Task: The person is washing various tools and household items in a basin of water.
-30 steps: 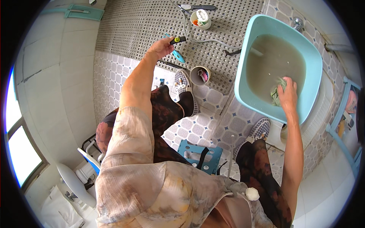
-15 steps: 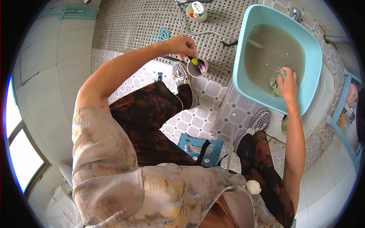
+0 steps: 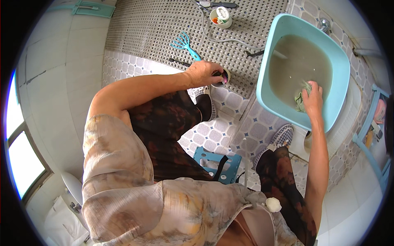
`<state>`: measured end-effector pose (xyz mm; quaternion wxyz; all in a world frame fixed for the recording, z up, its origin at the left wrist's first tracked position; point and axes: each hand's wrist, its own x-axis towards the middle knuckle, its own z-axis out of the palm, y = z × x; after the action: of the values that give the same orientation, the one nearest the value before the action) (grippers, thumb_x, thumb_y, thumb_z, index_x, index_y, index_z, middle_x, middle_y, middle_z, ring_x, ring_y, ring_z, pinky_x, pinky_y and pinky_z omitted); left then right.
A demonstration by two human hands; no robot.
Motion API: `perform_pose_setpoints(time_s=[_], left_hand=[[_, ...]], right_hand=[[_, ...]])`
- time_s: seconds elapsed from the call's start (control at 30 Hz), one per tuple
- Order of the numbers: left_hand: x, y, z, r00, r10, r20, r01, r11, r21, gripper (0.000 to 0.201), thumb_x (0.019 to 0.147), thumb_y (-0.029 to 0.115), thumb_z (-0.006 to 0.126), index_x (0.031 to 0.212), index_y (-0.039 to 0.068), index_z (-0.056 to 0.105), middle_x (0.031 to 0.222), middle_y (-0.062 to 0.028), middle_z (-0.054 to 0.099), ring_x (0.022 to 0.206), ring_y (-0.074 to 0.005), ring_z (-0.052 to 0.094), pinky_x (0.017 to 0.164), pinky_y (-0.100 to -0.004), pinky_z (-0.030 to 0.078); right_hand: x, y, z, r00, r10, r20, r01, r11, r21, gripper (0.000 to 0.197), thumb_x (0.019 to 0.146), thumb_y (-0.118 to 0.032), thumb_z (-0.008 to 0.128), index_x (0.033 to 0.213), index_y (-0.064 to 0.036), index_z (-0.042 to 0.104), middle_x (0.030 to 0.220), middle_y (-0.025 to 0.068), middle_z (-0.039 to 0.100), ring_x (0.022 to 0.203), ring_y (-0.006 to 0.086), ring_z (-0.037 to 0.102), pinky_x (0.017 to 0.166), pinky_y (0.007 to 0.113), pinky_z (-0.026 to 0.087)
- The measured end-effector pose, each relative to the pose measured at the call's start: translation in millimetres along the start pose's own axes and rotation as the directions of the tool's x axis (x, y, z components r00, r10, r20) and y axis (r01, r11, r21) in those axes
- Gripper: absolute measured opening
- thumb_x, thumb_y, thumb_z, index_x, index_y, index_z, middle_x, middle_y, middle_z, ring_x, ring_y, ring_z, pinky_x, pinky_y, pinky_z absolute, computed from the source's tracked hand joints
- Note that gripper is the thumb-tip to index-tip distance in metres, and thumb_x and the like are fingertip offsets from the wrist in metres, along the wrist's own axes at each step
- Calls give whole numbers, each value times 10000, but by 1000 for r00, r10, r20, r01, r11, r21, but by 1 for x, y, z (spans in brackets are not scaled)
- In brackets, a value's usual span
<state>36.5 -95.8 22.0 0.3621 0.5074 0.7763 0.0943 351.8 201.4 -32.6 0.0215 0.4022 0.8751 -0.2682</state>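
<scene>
My left hand (image 3: pixel 206 72) is over a small round cup (image 3: pixel 229 79) on the floor, its fingers curled down at the mouth. Something dark shows at the fingertips, but I cannot make out what they pinch. A pink item (image 3: pixel 225 78) pokes up inside the cup. On the right, my right hand (image 3: pixel 313 99) grips a wet, crumpled green cloth (image 3: pixel 300 102) at the near right side of a large light-blue basin (image 3: pixel 263 88). Murky grey-brown water (image 3: pixel 295 61) fills much of the basin, with a few pale specks floating in it.
Beyond my left hand lie a blue claw-shaped rake (image 3: pixel 186 44) and a black-handled tool (image 3: pixel 179 62) on the perforated grey mat (image 3: pixel 143 33). A white tub (image 3: pixel 219 18) of small items stands farther off, near a grey hose (image 3: pixel 213 39). A blue stool (image 3: pixel 229 165) is beneath me.
My left hand has come down and nearer, onto the cup, and now covers part of it. My right hand stays on the cloth in the basin. The whole view has shifted slightly.
</scene>
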Motion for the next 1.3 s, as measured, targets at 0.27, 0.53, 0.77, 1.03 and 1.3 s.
perform_pose_setpoints(time_s=[0.27,0.53,0.77,1.03,1.3], left_hand=[[29,-113,-5,773,-630,-75,598,763,-245,320,832,315,606,878,17,717,770,-149,719,616,-206,710,689,-350,588],[52,-166,7,455,-890,-13,786,409,-464,494,825,424,702,713,-54,642,681,-145,678,524,-187,658,478,-299,570],[63,-178,27,468,-884,-21,670,370,-644,317,729,234,834,780,-20,652,693,-107,636,503,-163,610,418,-259,524],[46,-189,8,767,-618,173,362,194,-912,219,842,80,642,1049,29,594,1056,-91,687,929,-187,655,787,-312,558],[53,-136,-49,877,-418,237,373,282,-884,259,862,158,672,1093,55,619,1094,-83,675,994,-191,636,899,-368,525]], right_hand=[[-1,-5,-4,1000,-16,-3,16,1000,10,376,885,-147,599,1237,-52,508,1185,230,533,1077,416,544,936,443,446],[-3,-11,-7,999,35,15,-35,999,-9,373,888,-149,593,1238,-54,507,1176,236,528,1064,421,548,926,447,450],[-4,-7,-8,1000,29,0,-29,999,-18,375,888,-152,593,1242,-65,506,1176,230,522,1052,420,555,916,452,458],[-3,-12,-7,998,56,15,-56,998,1,379,884,-155,602,1246,-93,509,1180,216,524,1055,416,559,912,456,461],[-1,-9,-8,999,40,7,-40,999,-3,380,876,-171,619,1235,-108,512,1184,207,522,1034,418,572,887,465,477]])
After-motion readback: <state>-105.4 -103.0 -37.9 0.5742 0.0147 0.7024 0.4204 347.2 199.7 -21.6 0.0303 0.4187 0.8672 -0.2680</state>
